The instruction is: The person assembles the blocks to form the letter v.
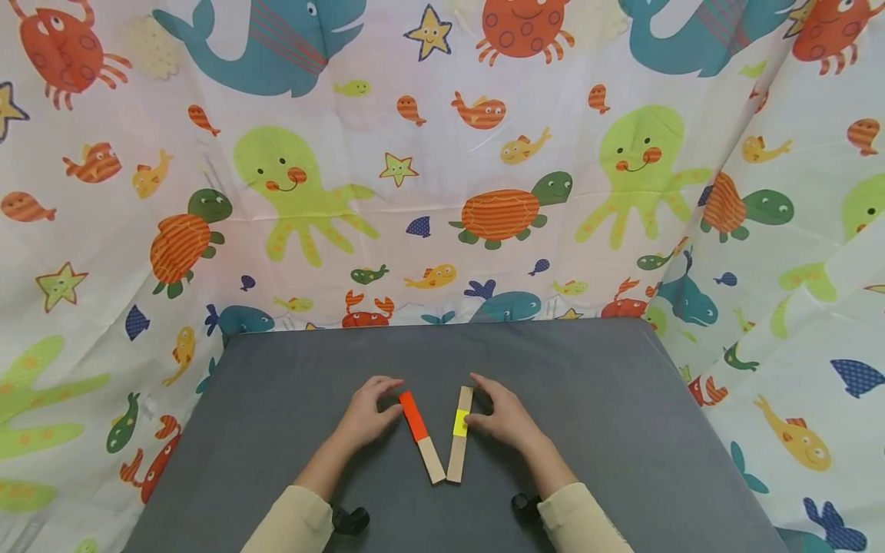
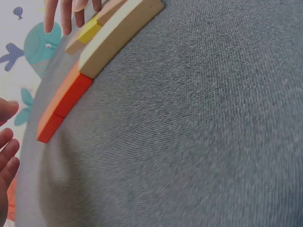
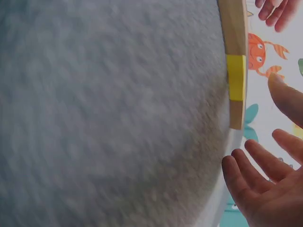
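Two rows of small blocks lie on the grey cloth, forming a narrow V that closes at its near end. In the left row, orange blocks [image 1: 412, 415] are at the far end and a plain wooden block [image 1: 432, 461] at the near end; a seam crosses the orange stretch [image 2: 71, 97]. The right row has a yellow block [image 1: 460, 423] between a plain far block [image 1: 465, 398] and a longer plain near block [image 1: 456, 459]. My left hand [image 1: 366, 411] holds nothing, fingers loosely bent beside the orange end. Beside the yellow block, my right hand [image 1: 508, 415] is spread, empty [image 3: 270, 189].
The grey cloth-covered table [image 1: 588, 384] extends on both sides of the blocks. A curtain printed with sea animals [image 1: 429, 269] hangs behind the back edge and along the sides. Dark straps [image 1: 349, 521] sit at both wrists, by the light sleeves [image 1: 297, 518].
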### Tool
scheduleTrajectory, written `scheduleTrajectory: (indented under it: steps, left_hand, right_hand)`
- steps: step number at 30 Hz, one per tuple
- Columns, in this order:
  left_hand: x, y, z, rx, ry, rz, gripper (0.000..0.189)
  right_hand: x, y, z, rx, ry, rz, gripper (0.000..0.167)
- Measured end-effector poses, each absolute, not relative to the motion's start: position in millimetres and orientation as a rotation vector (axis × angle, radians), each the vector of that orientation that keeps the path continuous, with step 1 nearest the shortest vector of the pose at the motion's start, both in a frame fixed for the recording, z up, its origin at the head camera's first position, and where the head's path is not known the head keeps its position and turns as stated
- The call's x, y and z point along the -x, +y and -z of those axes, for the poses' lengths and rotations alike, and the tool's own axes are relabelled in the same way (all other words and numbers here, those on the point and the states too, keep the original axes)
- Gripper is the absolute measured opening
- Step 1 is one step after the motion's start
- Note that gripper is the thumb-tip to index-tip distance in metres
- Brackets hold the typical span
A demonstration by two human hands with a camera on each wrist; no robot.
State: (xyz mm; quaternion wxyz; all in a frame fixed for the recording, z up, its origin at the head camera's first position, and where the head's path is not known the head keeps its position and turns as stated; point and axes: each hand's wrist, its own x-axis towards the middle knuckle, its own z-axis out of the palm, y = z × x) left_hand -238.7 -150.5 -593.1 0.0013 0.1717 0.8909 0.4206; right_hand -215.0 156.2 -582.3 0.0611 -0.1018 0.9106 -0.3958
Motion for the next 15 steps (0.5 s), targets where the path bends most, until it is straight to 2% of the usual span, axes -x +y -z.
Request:
scheduleTrajectory:
  steps: [15]
  left_hand:
    - [211,-196,575,-0.494,3.046,-1.042,0.063]
  right_hand:
    - [210,191,553,0.429,2.846,1.088,0.074]
